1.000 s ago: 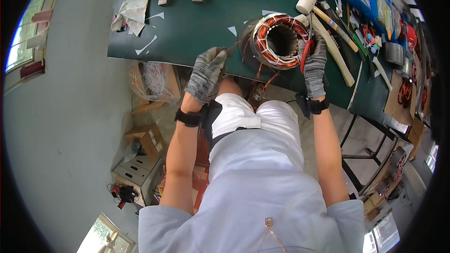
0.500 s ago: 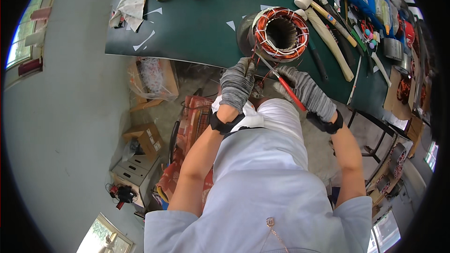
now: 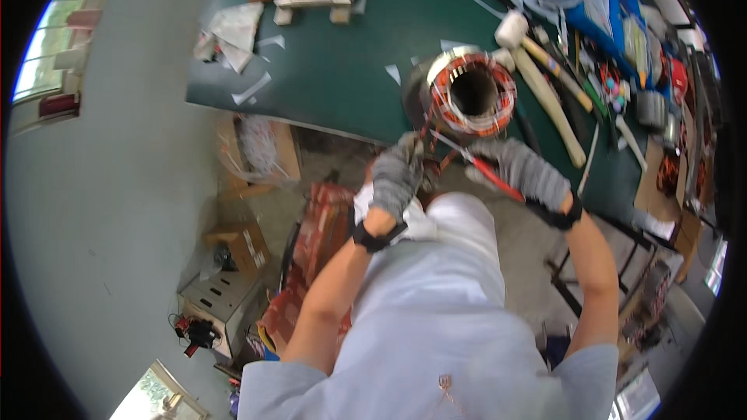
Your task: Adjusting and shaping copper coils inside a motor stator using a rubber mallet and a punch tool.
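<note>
Motor stator (image 3: 471,92) with copper windings lies on its side at the near edge of the green counter (image 3: 342,70), bore facing the camera. Left hand (image 3: 397,175), grey-gloved, at 7 o'clock of the stator — grip closed around the reddish lead wires (image 3: 427,128) hanging from it. Right hand (image 3: 525,175), also gloved, at 5 o'clock, grip wrapped on red-handled pliers (image 3: 475,163) — tip pointing toward the wires. White-headed mallet (image 3: 541,85) lies at 3 o'clock of the stator, paper scraps (image 3: 233,31) at 9 o'clock.
</note>
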Tool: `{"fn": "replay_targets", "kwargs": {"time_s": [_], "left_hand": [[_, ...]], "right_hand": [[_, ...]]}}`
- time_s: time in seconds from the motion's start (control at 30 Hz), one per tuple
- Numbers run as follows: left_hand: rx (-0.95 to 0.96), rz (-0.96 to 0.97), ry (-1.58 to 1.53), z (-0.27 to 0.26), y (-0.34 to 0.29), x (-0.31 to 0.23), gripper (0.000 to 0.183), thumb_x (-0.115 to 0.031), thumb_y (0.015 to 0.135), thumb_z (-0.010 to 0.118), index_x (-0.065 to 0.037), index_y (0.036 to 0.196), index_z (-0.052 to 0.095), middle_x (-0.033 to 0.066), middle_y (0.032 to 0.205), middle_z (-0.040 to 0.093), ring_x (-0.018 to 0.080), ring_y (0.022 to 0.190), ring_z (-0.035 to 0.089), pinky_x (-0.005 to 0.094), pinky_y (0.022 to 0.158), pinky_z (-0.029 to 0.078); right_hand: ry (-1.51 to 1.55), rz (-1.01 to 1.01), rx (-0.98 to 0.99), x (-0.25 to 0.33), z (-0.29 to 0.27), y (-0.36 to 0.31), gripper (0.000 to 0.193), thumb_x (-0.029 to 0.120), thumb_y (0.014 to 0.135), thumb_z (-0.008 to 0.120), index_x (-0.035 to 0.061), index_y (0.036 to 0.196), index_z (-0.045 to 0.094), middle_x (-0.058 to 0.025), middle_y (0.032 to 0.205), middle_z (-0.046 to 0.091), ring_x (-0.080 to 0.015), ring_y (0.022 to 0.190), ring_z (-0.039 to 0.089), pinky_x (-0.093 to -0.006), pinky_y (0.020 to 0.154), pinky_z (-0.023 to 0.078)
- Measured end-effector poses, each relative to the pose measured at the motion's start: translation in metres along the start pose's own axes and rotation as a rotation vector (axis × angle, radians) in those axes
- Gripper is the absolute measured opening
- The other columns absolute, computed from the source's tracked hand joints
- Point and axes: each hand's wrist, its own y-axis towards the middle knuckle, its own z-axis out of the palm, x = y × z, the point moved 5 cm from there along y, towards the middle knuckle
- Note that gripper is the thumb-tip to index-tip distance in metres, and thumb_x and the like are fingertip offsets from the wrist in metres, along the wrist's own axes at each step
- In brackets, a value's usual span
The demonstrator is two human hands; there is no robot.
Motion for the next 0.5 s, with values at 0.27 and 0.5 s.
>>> {"fn": "replay_targets", "kwargs": {"time_s": [0.27,0.5], "left_hand": [[0.135,0.041,-0.103,-0.033,0.024,0.006,0.018,-0.021,0.085,0.051,-0.009,0.096,0.056,0.0174,0.073,0.056,0.036,0.067,0.055,0.0413,0.061,0.044],[0.115,-0.18,-1.143,-0.199,0.161,0.003,0.018,-0.02,0.088,0.05,-0.006,0.098,0.049,-0.0056,0.052,0.03,0.0057,0.049,0.03,0.0218,0.05,0.031]], "right_hand": [[0.357,0.211,-0.019,-0.001,-0.017,-0.011,0.034,0.02,0.079,0.061,0.0026,0.107,0.054,-0.0121,0.089,0.06,-0.0203,0.072,0.059,-0.0297,0.065,0.047],[1.062,0.327,-0.378,-0.006,-0.025,-0.006,0.041,0.029,0.084,0.056,-0.0002,0.112,0.046,0.0009,0.069,0.048,-0.0061,0.056,0.047,-0.0199,0.054,0.045]]}}
